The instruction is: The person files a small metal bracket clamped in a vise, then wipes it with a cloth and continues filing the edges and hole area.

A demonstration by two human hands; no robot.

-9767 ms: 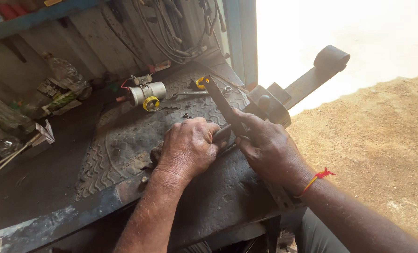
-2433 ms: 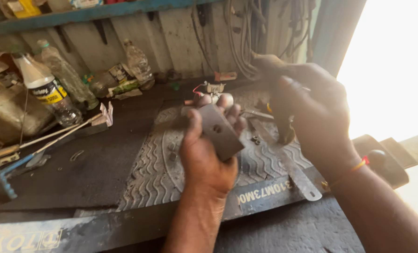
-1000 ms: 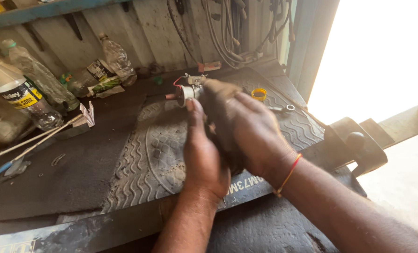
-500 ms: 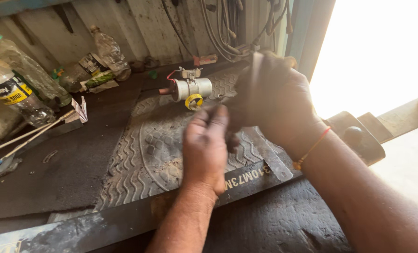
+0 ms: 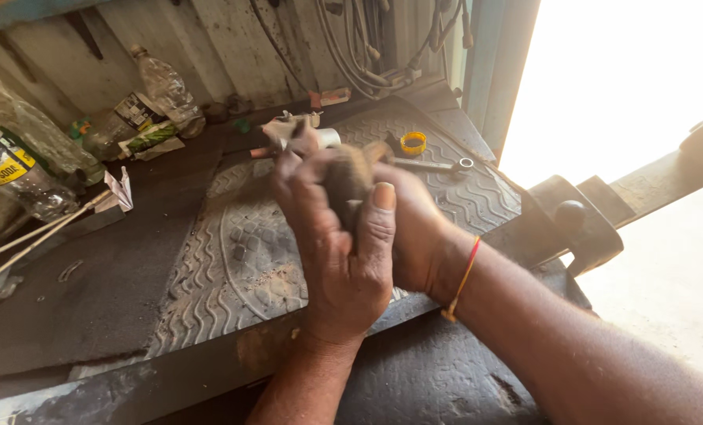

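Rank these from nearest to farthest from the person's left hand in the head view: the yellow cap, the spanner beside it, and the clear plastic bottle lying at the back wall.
Measured from the left hand:
1. Yellow cap, just beyond the hands, to the right on the ribbed mat.
2. Spanner, right beside the cap; too close to call between these two.
3. Clear plastic bottle, far back left against the wall.

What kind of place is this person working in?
Probably a small repair workshop or garage. A grimy workbench is covered with a tyre-tread rubber mat, a spanner lies on it, and cables hang on the wall behind.
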